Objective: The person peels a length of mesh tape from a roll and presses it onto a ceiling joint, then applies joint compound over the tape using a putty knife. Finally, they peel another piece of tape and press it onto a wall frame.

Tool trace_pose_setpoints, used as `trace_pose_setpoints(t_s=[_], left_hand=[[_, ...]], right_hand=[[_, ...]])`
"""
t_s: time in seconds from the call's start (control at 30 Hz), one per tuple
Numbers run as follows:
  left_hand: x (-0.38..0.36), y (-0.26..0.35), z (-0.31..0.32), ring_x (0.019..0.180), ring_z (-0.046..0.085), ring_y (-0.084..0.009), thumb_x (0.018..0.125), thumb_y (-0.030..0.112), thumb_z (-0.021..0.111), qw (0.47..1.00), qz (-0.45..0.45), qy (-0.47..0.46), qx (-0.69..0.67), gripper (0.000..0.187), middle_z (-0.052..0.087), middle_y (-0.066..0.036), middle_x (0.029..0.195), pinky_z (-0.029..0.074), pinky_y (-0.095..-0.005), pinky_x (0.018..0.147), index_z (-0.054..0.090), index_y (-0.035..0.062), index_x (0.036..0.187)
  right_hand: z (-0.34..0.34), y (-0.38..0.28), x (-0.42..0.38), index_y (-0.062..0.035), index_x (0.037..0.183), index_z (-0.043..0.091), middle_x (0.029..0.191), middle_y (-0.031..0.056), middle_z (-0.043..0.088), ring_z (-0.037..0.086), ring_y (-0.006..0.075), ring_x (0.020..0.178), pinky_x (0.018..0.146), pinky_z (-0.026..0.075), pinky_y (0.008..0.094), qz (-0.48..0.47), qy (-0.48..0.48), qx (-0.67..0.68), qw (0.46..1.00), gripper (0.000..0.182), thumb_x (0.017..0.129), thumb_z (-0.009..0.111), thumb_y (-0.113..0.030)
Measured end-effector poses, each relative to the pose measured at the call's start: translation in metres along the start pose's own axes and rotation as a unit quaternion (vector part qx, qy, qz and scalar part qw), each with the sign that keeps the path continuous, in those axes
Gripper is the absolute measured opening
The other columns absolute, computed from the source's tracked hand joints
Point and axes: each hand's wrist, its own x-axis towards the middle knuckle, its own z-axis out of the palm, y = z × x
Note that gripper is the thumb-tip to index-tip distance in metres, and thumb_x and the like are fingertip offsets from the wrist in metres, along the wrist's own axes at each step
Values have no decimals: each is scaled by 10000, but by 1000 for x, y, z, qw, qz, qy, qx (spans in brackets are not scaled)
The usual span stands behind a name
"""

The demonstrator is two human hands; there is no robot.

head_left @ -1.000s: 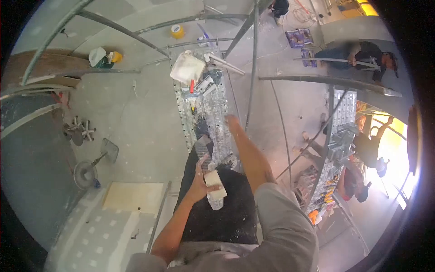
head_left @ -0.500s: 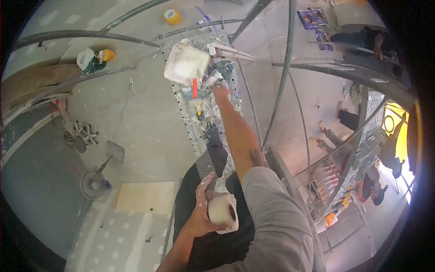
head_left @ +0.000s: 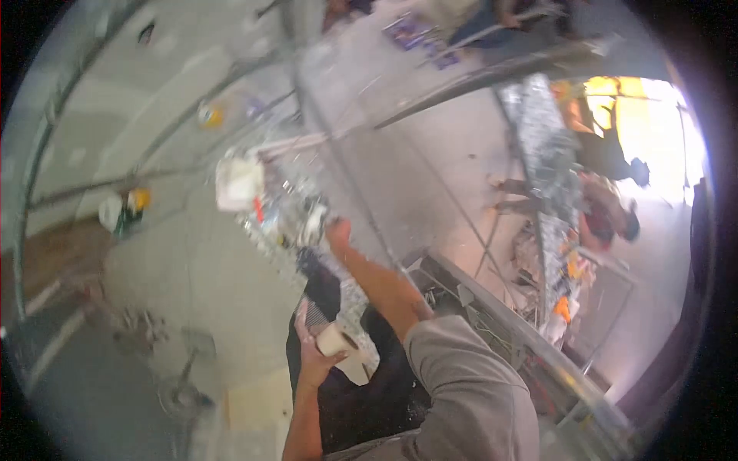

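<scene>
My left hand (head_left: 312, 359) is closed around a pale roll of mesh tape (head_left: 335, 339) over my lap, with a strip of the mesh running up past the fingers. Further forward, my right hand (head_left: 338, 232) reaches down to the scaffold plank (head_left: 265, 244) and looks curled in the blur. Beside its fingers is a grey-white object (head_left: 314, 223), too smeared to name. A white square tray or lid (head_left: 240, 184) lies at the plank's far end, with a red-handled tool (head_left: 258, 209) at its edge.
Scaffold tubes (head_left: 346, 173) cross in front of me, and a metal rail (head_left: 523, 338) runs by my right side. A second plank (head_left: 542, 200) with tools stands to the right. People (head_left: 603, 207) are beyond it. A pedestal fan (head_left: 184, 399) stands below left.
My view has swung to the right, so the plank and tray now appear lower and further left, and everything is blurred. The tape roll stays in my left hand; my right hand remains at the grey-white object.
</scene>
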Motion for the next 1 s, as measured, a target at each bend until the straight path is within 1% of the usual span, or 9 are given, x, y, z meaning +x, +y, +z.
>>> trace_pose_setpoints(t_s=[0.1,0.27,0.33,0.37,0.4,0.53,0.57,0.7,1.0], left_hand=[[-23,26,24,1122,636,-247,576,230,991,991,63,27,114,1382,486,-158,1447,524,-383,992,92,30,1606],[-55,39,50,1074,641,-252,599,174,983,973,133,-57,178,1343,503,-154,1407,535,-387,971,102,30,1603],[-98,116,101,1040,647,-248,621,148,980,979,112,-104,137,1318,523,-170,1377,531,-377,968,108,30,1603],[-109,131,118,1058,637,-234,627,111,973,967,99,-149,184,1339,438,-158,1474,550,-378,937,70,64,1615],[-117,142,135,1075,626,-219,632,73,966,949,82,-195,232,1365,353,-146,1571,569,-379,906,31,97,1628],[-158,193,201,1105,627,-240,642,221,982,765,299,-308,479,850,325,-174,1561,525,-387,983,569,-37,1339],[-157,190,210,1217,566,-264,632,286,989,833,125,-329,427,641,206,-140,1627,503,-406,1020,698,-48,1095],[-201,239,305,1234,557,-270,619,292,994,791,102,-456,394,817,228,-138,1625,509,-408,1012,619,-63,1252],[-232,283,477,1234,554,-224,691,270,939,411,-73,-787,455,1093,393,-70,1588,446,-401,1081,318,127,1580]], right_hand=[[-71,65,-24,10,1257,607,1153,192,701,697,296,985,878,544,383,-199,122,-52,971,602,722,833,-151],[-348,-25,-136,16,1154,670,1006,177,709,689,305,913,850,564,440,136,-139,258,946,389,769,711,-23],[-406,40,-130,4,1181,651,1039,144,704,694,264,908,824,570,454,-332,-263,-193,885,368,814,679,-1],[-436,43,-148,7,1172,659,1046,149,718,707,272,910,810,579,463,-81,-330,199,919,336,836,660,-2],[-468,43,-170,11,1163,668,1053,153,733,720,281,913,796,587,472,180,-333,554,741,306,859,640,-4],[-629,2,-299,-4,1056,682,974,117,748,726,252,889,794,602,427,154,-329,639,679,163,911,646,-67],[-650,10,-317,-28,1021,683,926,86,741,721,218,856,782,604,387,128,-331,616,703,131,919,672,-110],[-711,78,-388,-80,977,691,852,5,720,697,101,760,687,590,265,51,-263,578,771,127,928,732,-190],[-769,115,-521,-24,1156,674,1066,64,729,698,141,876,766,556,308,-119,-143,680,709,304,880,760,-117]])
